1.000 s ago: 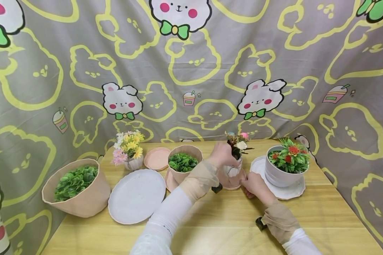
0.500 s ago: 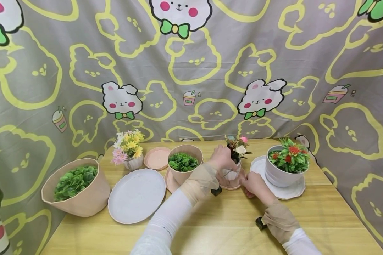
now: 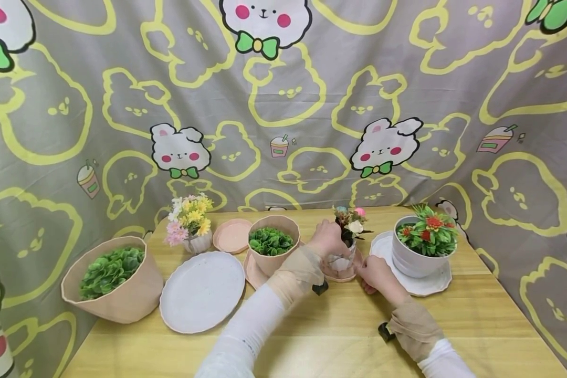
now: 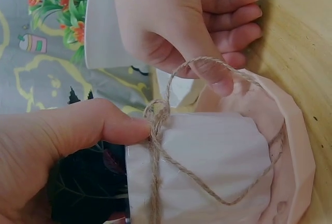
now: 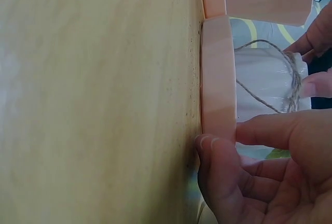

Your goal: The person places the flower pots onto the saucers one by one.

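A small white pot (image 4: 207, 156) with twine (image 4: 192, 175) tied round its upper part stands on a pink saucer (image 3: 341, 274). Dark leaves and small flowers (image 3: 352, 223) rise from it. My left hand (image 3: 329, 239) grips the pot at its rim, with the thumb by the twine knot in the left wrist view. My right hand (image 3: 378, 274) pinches the saucer's right edge between thumb and fingers (image 5: 220, 167). A loop of the twine hangs out from the pot, and in the left wrist view it passes by the right thumb.
On the right, a white pot with red flowers (image 3: 413, 260) sits on a white plate (image 3: 434, 286). Leftward are a pink pot of greenery (image 3: 274, 241), an oval white plate (image 3: 203, 291), a pink saucer (image 3: 232, 235), a yellow-and-pink flower pot (image 3: 198, 242) and a large tilted pink pot (image 3: 118, 291).
My left hand and the small white pot have lowered slightly onto the pink saucer. The right hand has stayed at the saucer's edge.
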### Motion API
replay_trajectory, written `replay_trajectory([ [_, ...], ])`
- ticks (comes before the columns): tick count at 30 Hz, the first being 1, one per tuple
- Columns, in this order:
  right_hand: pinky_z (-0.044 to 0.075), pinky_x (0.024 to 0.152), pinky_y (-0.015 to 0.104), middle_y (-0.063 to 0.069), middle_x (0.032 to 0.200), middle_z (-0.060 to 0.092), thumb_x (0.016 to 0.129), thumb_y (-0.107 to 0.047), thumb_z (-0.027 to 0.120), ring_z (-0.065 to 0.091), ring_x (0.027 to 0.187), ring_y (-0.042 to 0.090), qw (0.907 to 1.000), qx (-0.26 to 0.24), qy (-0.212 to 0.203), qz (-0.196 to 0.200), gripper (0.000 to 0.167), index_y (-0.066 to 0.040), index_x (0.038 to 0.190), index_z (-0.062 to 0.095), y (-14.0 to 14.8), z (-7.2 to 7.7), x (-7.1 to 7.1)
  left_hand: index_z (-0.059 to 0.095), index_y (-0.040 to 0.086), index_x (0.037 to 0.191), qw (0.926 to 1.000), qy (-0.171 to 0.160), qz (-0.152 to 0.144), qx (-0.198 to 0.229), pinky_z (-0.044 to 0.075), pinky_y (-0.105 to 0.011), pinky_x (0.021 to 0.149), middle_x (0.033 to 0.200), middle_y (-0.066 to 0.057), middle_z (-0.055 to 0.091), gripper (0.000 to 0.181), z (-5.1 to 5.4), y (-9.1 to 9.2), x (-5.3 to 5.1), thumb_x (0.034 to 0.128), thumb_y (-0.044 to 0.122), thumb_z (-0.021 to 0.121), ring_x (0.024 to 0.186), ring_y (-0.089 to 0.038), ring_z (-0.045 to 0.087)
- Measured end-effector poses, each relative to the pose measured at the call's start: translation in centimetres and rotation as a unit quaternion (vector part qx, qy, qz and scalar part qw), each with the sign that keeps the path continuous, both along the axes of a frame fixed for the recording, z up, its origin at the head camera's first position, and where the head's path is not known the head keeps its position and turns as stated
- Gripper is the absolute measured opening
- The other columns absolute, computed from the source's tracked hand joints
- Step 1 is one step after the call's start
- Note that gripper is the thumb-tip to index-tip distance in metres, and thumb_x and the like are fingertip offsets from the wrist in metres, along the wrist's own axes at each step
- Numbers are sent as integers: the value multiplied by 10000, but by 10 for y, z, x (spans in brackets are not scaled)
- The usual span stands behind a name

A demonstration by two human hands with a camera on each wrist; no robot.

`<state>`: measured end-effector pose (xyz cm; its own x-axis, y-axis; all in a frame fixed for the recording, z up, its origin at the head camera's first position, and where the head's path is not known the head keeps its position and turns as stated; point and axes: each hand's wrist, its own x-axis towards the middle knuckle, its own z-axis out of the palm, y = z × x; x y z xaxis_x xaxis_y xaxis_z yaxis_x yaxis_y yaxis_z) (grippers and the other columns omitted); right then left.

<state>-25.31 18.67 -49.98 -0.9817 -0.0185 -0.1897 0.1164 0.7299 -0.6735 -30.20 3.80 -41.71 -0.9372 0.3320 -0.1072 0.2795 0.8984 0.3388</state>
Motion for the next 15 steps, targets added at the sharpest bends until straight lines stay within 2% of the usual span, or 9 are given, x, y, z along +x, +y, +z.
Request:
replay_trajectory([
  [8, 512, 409, 268, 45, 515, 586, 922, -153, 558, 550, 395, 115, 9999, -35, -136, -51, 274, -15, 687, 587, -1, 1, 1, 664, 151, 933, 9999, -83, 114, -56, 461, -294, 805, 1120, -74, 549, 367, -1, 3, 0, 710, 377, 846, 1021, -236, 490],
  [15, 514, 416, 266, 46, 530, 594, 932, -168, 571, 548, 406, 113, 9997, -80, -240, -61, 289, -15, 688, 590, -1, 1, 0, 673, 154, 882, 9998, -158, 57, -75, 456, -308, 793, 1119, -73, 559, 308, 1, 3, 1, 726, 356, 846, 1018, -250, 498],
])
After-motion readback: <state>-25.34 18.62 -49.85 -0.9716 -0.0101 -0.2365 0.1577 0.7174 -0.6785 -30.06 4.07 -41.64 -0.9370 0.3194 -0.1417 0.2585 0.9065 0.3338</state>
